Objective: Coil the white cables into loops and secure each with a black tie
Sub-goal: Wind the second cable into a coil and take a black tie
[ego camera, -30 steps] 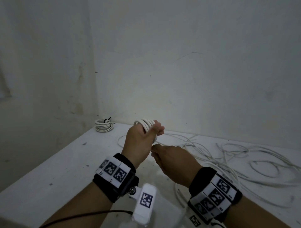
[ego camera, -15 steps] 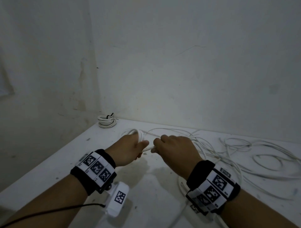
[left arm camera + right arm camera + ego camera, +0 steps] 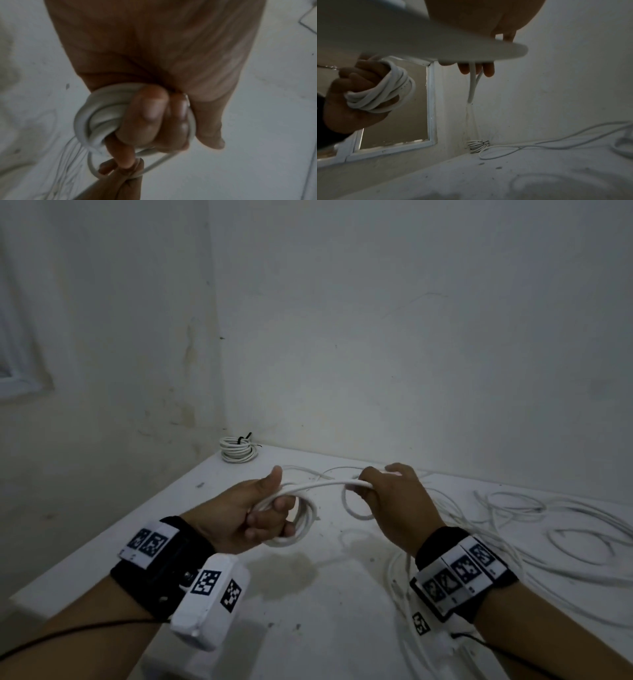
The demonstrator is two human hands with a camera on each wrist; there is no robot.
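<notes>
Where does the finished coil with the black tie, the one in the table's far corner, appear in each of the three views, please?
Head: the tied coil lies upper centre-left, in the table's far corner where the walls meet.
Left wrist: not in it.
Right wrist: lower centre, at the foot of the same wall corner.
Shared landmark: the looped bundle in the left hand, seen in all three.

We saw a white table (image 3: 144,529), scuffed w/ dark specks, set into a wall corner. In its far-left corner lay a finished coil (image 3: 238,450) w/ a black tie (image 3: 245,437). Loose white cables (image 3: 534,529) sprawled over the right half, looping & crossing each other.
</notes>
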